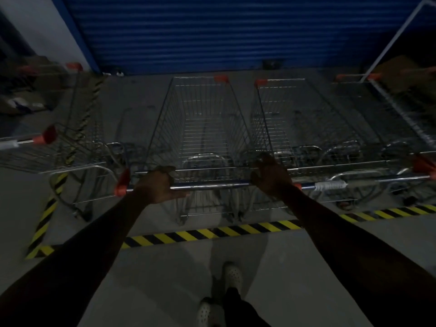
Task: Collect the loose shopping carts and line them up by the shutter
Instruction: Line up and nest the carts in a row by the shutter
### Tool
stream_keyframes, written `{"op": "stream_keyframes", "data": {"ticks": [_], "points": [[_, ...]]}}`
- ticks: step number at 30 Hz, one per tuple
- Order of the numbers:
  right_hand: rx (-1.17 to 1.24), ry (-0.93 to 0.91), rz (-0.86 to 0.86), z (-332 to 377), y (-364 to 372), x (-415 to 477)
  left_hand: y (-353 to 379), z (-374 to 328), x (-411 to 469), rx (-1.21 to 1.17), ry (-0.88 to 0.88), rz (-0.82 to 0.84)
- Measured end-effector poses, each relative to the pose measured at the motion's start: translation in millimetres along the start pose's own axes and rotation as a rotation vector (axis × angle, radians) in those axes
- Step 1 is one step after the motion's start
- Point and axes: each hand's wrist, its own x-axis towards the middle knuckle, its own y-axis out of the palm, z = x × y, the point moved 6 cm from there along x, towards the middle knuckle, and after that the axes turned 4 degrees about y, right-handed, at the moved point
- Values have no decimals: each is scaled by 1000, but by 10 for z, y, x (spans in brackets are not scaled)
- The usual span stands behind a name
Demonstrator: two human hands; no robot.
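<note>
Your left hand and right hand both grip the middle cart's handle bar, cart nose toward the blue shutter.

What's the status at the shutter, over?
Left hand and right hand shut on cart handle. Cart faces blue shutter, neighbours both sides. Nothing blocking ahead.

The cart in front of the hands is thin metal wire, a bit shiny. The handle bar between the left hand and right hand is smooth, shiny metal with orange plastic ends. Past the hands, the blue shutter is ridged metal. Below them, the floor is smooth, dull grey with glossy striped tape.
</note>
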Motion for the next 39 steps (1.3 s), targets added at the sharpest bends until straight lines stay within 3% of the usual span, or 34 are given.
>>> {"op": "stream_keyframes", "data": {"ticks": [4, 8, 11, 31, 39], "points": [[45, -6, -4, -82, -42, -59, -93, -201, 8, -8, -34, 15], [-196, 197, 34, -171, 6, -131, -144, -257, -28, -9, -48, 62], [-219, 256, 46, -166, 26, -168, -200, -273, -47, -20, -71, 74], [-196, 236, 40, -103, 40, -267, -111, -149, -117, -61, -114, 61], [-175, 98, -30, 69, 217, -269, -153, -41, -231, -121, -74, 59]]}}
